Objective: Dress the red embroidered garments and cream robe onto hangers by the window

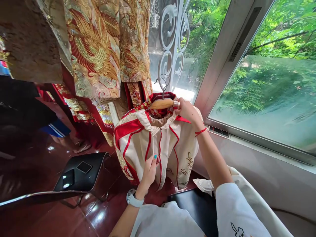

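A cream garment (138, 146) with red piping, gold embroidery and a gathered elastic waistband (159, 123) hangs in front of me. Its wooden hanger (161, 104) has a metal hook and sits within a red patterned collar (140, 107). My right hand (187, 112), a red string around its wrist, is closed on cloth beside the hanger's right end; its fingertips are partly hidden. Lower down, my left hand (149, 169) pinches a thin cream drawstring (153, 144) dropping from the waistband's front. A pale watch (134, 199) is on my left wrist.
Gold and red embroidered garments (96, 49) hang at the left. White scrolled ironwork (170, 49) stands by the window (266, 85), with a phone (218, 131) on the sill. A black chair (81, 171) stands left, a black seat (195, 210) before me. Another person's leg (66, 142) shows left.
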`<state>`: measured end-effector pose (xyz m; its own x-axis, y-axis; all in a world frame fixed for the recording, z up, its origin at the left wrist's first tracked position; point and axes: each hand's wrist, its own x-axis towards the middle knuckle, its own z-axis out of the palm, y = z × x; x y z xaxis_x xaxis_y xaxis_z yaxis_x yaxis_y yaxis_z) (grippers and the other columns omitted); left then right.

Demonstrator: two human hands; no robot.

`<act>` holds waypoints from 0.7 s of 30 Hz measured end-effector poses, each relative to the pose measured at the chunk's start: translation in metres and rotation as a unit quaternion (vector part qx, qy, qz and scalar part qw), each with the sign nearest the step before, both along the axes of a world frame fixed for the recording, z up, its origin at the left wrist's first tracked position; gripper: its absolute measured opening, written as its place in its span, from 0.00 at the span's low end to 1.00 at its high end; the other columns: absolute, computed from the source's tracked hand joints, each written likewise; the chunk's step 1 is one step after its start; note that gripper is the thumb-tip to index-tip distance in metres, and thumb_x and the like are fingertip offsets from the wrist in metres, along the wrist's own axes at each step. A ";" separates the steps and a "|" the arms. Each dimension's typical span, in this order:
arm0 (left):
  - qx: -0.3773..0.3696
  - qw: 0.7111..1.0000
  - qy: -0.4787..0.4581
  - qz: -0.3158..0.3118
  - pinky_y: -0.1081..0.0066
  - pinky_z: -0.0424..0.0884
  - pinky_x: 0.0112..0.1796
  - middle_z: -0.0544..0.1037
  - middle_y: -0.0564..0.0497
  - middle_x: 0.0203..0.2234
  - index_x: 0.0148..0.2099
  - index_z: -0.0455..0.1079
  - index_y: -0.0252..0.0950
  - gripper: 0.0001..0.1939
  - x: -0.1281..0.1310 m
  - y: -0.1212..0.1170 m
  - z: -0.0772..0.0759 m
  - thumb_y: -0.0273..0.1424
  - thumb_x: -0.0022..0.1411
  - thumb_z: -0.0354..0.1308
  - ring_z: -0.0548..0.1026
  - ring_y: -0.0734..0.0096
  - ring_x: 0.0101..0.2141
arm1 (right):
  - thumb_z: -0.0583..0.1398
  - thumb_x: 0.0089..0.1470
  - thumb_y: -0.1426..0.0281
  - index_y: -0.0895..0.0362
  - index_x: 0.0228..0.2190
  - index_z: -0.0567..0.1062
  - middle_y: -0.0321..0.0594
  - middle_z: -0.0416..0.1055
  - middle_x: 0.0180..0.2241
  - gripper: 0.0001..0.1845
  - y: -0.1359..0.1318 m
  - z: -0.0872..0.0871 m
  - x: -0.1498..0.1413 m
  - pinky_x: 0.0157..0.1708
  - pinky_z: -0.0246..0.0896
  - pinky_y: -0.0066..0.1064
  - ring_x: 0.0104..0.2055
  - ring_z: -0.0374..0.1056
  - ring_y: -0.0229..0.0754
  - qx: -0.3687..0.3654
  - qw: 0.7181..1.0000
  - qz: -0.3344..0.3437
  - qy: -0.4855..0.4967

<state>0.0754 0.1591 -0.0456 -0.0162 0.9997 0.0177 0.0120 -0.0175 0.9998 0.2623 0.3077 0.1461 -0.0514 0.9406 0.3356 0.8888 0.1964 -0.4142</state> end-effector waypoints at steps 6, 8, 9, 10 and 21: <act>0.029 0.994 0.104 -0.005 0.66 0.67 0.27 0.66 0.52 0.18 0.24 0.62 0.41 0.28 0.000 0.010 -0.016 0.59 0.61 0.50 0.66 0.66 0.22 | 0.57 0.58 0.62 0.54 0.41 0.63 0.39 0.72 0.29 0.12 -0.011 -0.013 0.012 0.33 0.57 0.34 0.31 0.65 0.47 0.012 0.998 0.038 0.053; 0.081 0.976 0.203 -0.016 0.65 0.69 0.30 0.70 0.50 0.21 0.25 0.65 0.42 0.21 -0.012 0.021 0.008 0.51 0.62 0.54 0.70 0.62 0.24 | 0.58 0.58 0.58 0.54 0.42 0.63 0.41 0.73 0.30 0.16 -0.011 -0.015 0.011 0.33 0.56 0.34 0.32 0.66 0.48 0.024 0.998 0.024 0.048; 0.119 0.962 0.247 -0.010 0.64 0.70 0.32 0.73 0.49 0.23 0.28 0.68 0.42 0.16 -0.022 0.028 0.027 0.46 0.62 0.54 0.72 0.61 0.27 | 0.59 0.57 0.59 0.54 0.43 0.62 0.43 0.73 0.32 0.17 -0.010 -0.015 0.010 0.33 0.56 0.34 0.32 0.67 0.48 0.027 0.999 0.018 0.039; 0.165 0.948 0.274 0.007 0.65 0.71 0.34 0.76 0.47 0.28 0.33 0.71 0.41 0.13 -0.033 0.035 0.049 0.42 0.63 0.54 0.74 0.60 0.30 | 0.60 0.56 0.61 0.55 0.43 0.62 0.44 0.74 0.32 0.18 -0.009 -0.014 0.009 0.33 0.56 0.34 0.33 0.67 0.50 0.027 0.999 0.015 0.027; 0.191 0.861 0.472 -0.009 0.68 0.58 0.28 0.70 0.50 0.15 0.18 0.67 0.39 0.16 -0.092 0.171 0.202 0.38 0.53 0.64 0.67 0.66 0.22 | 0.61 0.59 0.62 0.55 0.41 0.64 0.51 0.74 0.36 0.14 0.013 0.003 0.016 0.32 0.55 0.34 0.34 0.68 0.51 -0.039 0.998 0.022 -0.035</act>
<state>-0.0163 0.3296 0.1565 0.2012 0.9182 0.3412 0.8118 -0.3512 0.4665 0.2785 0.3202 0.1494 -0.1136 0.9599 0.2561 0.9076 0.2051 -0.3663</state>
